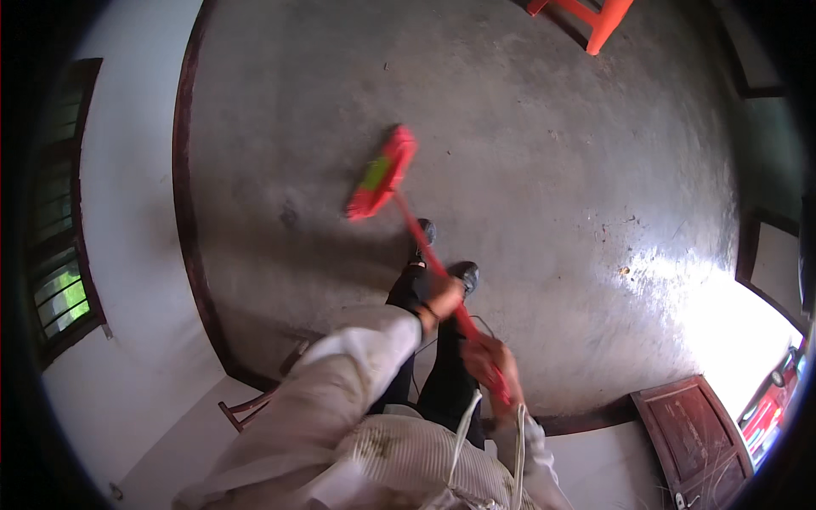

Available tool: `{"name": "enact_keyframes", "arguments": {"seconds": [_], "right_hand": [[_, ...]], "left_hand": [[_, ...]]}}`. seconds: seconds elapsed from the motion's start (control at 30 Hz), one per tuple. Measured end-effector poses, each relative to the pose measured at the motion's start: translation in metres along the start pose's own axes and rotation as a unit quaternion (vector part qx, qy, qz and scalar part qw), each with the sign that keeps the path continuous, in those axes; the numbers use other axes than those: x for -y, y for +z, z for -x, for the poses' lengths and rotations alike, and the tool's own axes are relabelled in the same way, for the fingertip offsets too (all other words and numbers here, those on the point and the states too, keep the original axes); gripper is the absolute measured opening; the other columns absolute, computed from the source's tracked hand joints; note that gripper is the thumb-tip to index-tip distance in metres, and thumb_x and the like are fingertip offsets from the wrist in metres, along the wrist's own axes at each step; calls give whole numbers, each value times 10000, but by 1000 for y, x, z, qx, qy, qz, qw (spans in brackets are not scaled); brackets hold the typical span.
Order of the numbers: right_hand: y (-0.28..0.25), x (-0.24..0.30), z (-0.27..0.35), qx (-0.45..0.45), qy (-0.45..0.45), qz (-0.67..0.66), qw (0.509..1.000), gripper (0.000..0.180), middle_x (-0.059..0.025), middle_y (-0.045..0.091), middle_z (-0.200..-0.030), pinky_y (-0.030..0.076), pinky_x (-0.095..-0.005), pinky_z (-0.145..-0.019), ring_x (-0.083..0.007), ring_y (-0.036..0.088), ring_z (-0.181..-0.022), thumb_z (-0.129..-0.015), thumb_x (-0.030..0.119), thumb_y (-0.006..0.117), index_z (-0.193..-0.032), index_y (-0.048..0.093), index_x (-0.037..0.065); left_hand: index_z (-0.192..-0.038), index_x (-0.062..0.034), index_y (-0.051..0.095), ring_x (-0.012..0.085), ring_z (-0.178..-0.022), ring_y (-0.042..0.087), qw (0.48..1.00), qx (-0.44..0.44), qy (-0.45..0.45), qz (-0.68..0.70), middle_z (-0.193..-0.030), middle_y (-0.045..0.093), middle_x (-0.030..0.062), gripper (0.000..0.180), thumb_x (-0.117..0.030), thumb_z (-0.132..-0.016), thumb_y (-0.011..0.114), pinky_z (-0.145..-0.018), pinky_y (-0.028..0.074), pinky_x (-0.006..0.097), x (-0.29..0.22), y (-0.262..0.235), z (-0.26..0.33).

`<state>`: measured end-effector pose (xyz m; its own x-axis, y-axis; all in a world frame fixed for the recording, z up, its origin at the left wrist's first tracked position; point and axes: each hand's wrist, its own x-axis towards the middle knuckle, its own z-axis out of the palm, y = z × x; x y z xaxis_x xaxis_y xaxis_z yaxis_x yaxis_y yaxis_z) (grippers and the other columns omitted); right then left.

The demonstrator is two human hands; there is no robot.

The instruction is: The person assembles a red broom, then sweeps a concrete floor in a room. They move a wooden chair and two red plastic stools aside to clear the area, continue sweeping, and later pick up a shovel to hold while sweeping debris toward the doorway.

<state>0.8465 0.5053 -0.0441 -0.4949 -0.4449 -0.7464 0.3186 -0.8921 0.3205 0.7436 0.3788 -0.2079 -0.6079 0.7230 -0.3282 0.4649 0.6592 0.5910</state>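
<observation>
- The red plastic broom with a long thin red handle (pixel 406 217) is blurred, and its yellow-green patch on the head is hard to read.
- The orange plastic chair (pixel 599 19) at the top edge is cut off; only its legs show.
- The brown wooden door (pixel 693 433) at lower right bends with the lens.
- The left hand (pixel 444 297) has its fingers closed around the handle partway up.
- The right hand (pixel 491 364) has its fingers wrapped around the handle's upper end, below the left.
- The broom head rests on the grey concrete floor (pixel 527 153), ahead of the black shoes (pixel 445 255).
</observation>
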Motion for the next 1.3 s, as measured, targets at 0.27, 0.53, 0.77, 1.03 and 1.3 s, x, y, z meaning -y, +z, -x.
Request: {"name": "enact_keyframes", "arguments": {"seconds": [0.27,0.53,0.77,1.03,1.3], "right_hand": [[-23,-46,169,-109,-226,-160,955,382,13,332,-598,270,-205,-326,-58,295,-434,-918,191,395,-1217,390,-47],[58,-40,164,-147,-235,69,958,327,34,298,-562,228,-218,-348,-53,264,-419,-900,169,447,-1167,431,-19],[157,35,31,124,-14,171,977,212,61,327,-534,225,-207,-310,-57,294,-361,-919,250,431,-954,476,46],[360,83,-234,169,206,80,960,173,47,351,-542,275,-174,-328,-48,350,-406,-912,197,455,-795,415,76],[389,181,-284,195,132,-113,965,151,29,384,-586,310,-186,-372,-61,400,-476,-911,208,434,-877,463,64]], "left_hand": [[-797,58,525,330,-795,608,799,232,-415,369,-835,600,220,213,-138,-714,544,-623,487,396,-239,55,0],[-514,-42,458,143,-414,464,790,44,-316,523,-466,472,28,305,-216,-721,598,-388,350,324,-220,-44,-14],[-656,-85,467,124,-457,438,793,-153,-281,518,-532,420,-15,164,-174,-763,554,-412,355,278,-42,-171,-74],[-702,-128,398,112,-502,418,607,-221,-357,675,-585,393,-14,156,-128,-828,489,-467,358,261,236,-343,-167],[-540,-79,516,348,-581,552,989,-82,125,3,-573,530,144,165,-219,-581,594,-511,416,425,293,-318,-303]]}}
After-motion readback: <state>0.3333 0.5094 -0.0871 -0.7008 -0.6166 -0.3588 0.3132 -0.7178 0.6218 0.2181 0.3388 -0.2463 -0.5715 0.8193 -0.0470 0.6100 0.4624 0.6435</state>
